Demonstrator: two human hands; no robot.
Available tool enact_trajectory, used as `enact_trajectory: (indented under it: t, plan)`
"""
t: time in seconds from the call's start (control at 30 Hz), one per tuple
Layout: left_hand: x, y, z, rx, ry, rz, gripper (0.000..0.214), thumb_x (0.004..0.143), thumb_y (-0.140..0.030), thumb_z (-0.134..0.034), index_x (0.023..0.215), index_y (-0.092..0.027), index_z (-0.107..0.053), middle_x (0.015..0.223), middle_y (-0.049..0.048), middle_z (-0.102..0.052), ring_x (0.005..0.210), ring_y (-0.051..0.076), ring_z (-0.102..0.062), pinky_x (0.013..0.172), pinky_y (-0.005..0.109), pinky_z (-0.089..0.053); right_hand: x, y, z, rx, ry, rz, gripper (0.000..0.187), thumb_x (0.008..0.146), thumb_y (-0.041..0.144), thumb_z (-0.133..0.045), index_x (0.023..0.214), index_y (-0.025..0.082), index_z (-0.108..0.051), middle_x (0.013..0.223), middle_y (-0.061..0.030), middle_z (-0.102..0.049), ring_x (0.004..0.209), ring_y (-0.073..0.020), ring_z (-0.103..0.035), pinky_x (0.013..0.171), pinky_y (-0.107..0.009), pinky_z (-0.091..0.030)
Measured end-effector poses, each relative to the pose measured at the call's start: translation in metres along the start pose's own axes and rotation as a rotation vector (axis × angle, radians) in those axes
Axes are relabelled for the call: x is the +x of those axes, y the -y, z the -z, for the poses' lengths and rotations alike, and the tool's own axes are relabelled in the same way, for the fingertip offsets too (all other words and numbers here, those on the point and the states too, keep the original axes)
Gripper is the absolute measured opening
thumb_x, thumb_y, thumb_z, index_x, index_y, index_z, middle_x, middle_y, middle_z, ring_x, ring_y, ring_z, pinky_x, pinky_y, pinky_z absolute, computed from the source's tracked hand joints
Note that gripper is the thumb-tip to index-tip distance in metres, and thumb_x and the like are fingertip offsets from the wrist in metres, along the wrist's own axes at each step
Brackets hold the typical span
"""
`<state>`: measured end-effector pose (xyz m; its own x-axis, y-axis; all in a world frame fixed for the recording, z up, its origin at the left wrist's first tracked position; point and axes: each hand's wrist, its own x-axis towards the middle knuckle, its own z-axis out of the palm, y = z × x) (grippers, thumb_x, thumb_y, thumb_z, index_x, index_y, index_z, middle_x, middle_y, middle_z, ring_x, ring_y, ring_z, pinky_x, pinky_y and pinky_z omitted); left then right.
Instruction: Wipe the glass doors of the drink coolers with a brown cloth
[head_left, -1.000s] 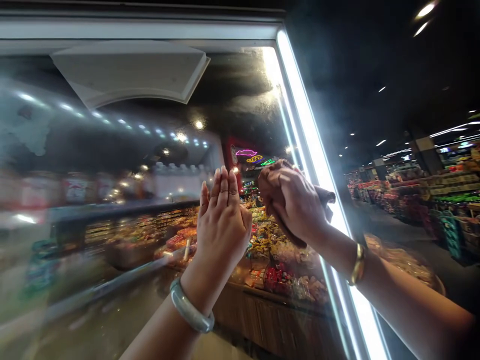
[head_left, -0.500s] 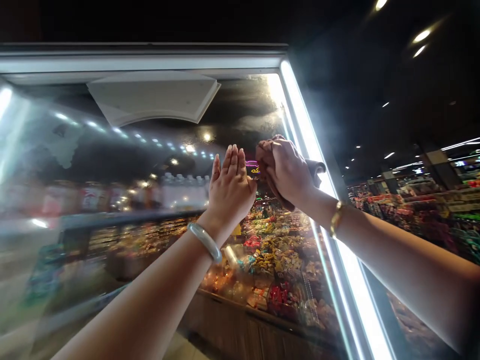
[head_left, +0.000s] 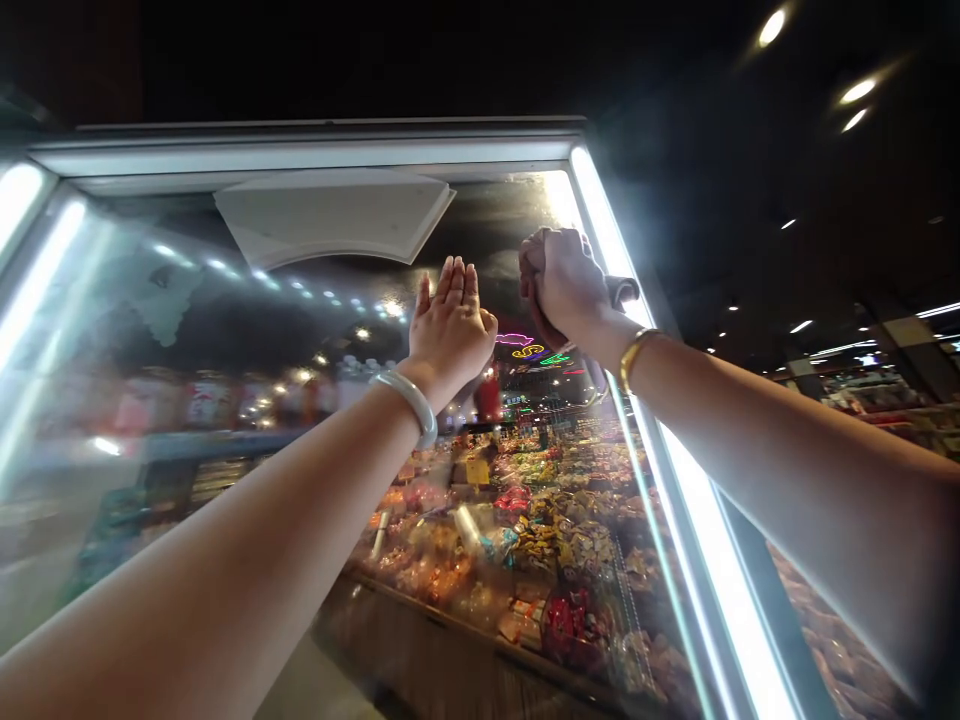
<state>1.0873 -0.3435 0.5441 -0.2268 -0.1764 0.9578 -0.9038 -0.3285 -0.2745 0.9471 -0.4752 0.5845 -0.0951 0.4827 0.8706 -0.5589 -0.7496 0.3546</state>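
Observation:
A large glass pane (head_left: 315, 310) in a lit frame stands before me. Against it lies my left hand (head_left: 450, 325), fingers stretched flat and pointing up, with a pale bangle (head_left: 411, 400) at the wrist. My right hand (head_left: 570, 285), wearing a gold bracelet (head_left: 636, 360), is closed round a dark brown cloth (head_left: 531, 268). That cloth is bunched under the fingers close to the pane's upper right side, and a fold of it sticks out beside the bright strip. Most of the cloth is hidden by the hand.
Bright light strips (head_left: 697, 490) run down the frame's right side and along its left. A pale curved panel (head_left: 337, 215) hangs near the top. In the glass appear colourful packaged goods (head_left: 540, 520) and neon signs (head_left: 529, 350). Ceiling lamps (head_left: 772, 28) shine at upper right.
My right hand has moved up along the pane with the cloth. My left hand has also shifted slightly up and left, still flat. The camera view has tilted upward a little.

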Motion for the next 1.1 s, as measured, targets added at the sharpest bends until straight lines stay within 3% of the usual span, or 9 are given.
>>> enact_trajectory:
  t: [0.1,0.27,0.4,0.5,0.6,0.7,0.83,0.93,1.1]
  plan:
    - [0.008,0.008,0.004,0.041,0.013,0.033,0.072,0.097,-0.028,-0.027,0.162,0.002,-0.020,0.173,0.0184,-0.016,0.163,0.026,-0.008,0.133,0.050,0.002,0.007,0.030,-0.009,0.006,0.072,-0.049,0.037,0.088,0.012,-0.048,0.124,0.014,-0.055,0.130,-0.0164,-0.059,0.127,-0.0338,-0.059,0.105,-0.054,-0.056]
    - [-0.007,0.031,0.009,0.061,-0.014,0.001,0.073,0.097,-0.031,-0.027,0.164,-0.003,-0.020,0.172,0.0167,-0.022,0.163,0.025,-0.011,0.133,0.048,0.003,-0.032,0.037,0.019,0.108,0.243,0.287,0.035,0.090,0.018,-0.051,0.125,0.019,-0.057,0.139,-0.0112,-0.059,0.133,-0.0302,-0.056,0.116,-0.052,-0.051]
    - [-0.013,0.049,0.013,0.057,0.014,0.030,0.074,0.096,-0.032,-0.029,0.165,-0.005,-0.018,0.173,0.0143,-0.022,0.163,0.023,-0.010,0.133,0.048,0.004,-0.007,0.021,0.013,0.075,0.170,-0.057,0.040,0.085,0.013,-0.050,0.125,0.014,-0.056,0.136,-0.0142,-0.059,0.131,-0.0339,-0.057,0.112,-0.055,-0.051]
    - [-0.012,0.060,0.018,0.097,0.023,0.065,0.074,0.097,-0.032,-0.028,0.164,-0.003,-0.019,0.173,0.0155,-0.021,0.163,0.023,-0.009,0.133,0.048,0.004,0.023,0.050,-0.013,0.065,0.106,-0.207,0.040,0.084,0.011,-0.046,0.123,0.012,-0.057,0.134,-0.0148,-0.058,0.129,-0.0348,-0.058,0.109,-0.056,-0.052]
    - [-0.018,0.069,0.024,0.145,0.026,0.084,0.073,0.097,-0.031,-0.024,0.162,0.002,-0.020,0.172,0.0189,-0.020,0.163,0.026,-0.008,0.133,0.049,0.000,0.019,0.094,-0.023,0.166,0.142,0.073,0.035,0.086,0.010,-0.045,0.118,0.017,-0.059,0.133,-0.0111,-0.060,0.129,-0.0315,-0.058,0.111,-0.054,-0.052]
    - [-0.033,0.077,0.030,0.178,0.043,0.054,0.072,0.098,-0.031,-0.024,0.162,0.003,-0.020,0.172,0.0196,-0.020,0.163,0.026,-0.009,0.133,0.047,0.000,-0.004,0.101,-0.011,0.213,0.263,0.348,0.035,0.088,0.016,-0.051,0.122,0.020,-0.058,0.139,-0.0096,-0.059,0.138,-0.0307,-0.051,0.120,-0.051,-0.047]
    - [-0.052,0.088,0.036,0.162,0.068,0.088,0.073,0.097,-0.030,-0.027,0.164,-0.002,-0.020,0.173,0.0158,-0.021,0.163,0.024,-0.010,0.134,0.045,0.001,0.001,0.073,-0.009,0.181,0.242,0.207,0.039,0.087,0.017,-0.053,0.125,0.020,-0.056,0.137,-0.0117,-0.059,0.137,-0.0350,-0.051,0.119,-0.062,-0.044]
    - [-0.060,0.097,0.038,0.136,0.089,0.143,0.073,0.097,-0.030,-0.029,0.164,-0.004,-0.018,0.173,0.0150,-0.019,0.163,0.025,-0.009,0.134,0.047,-0.001,0.021,0.087,-0.031,0.183,0.124,0.020,0.042,0.087,0.013,-0.048,0.128,0.015,-0.055,0.141,-0.0147,-0.055,0.140,-0.0381,-0.047,0.121,-0.068,-0.038]
    - [-0.079,0.106,0.040,0.169,0.070,0.115,0.071,0.099,-0.030,-0.024,0.164,-0.002,-0.017,0.173,0.0167,-0.018,0.163,0.024,-0.009,0.133,0.046,-0.001,-0.014,0.143,-0.026,0.255,0.288,0.373,0.045,0.090,0.015,-0.049,0.134,0.018,-0.057,0.149,-0.0105,-0.055,0.148,-0.0304,-0.043,0.130,-0.055,-0.034]
